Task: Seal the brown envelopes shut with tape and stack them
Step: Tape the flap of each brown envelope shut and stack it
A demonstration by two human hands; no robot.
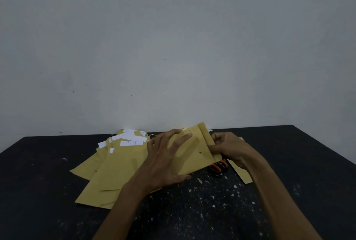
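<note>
— What are the hands doing?
— The left hand lies spread, fingers straight, pressing on a brown envelope. The right hand pinches its folded flap at the right edge.
— And the others?
— A pile of envelopes bearing white strips lies left of the hands on the dark tabletop. Orange scissors show under the right hand.
</note>
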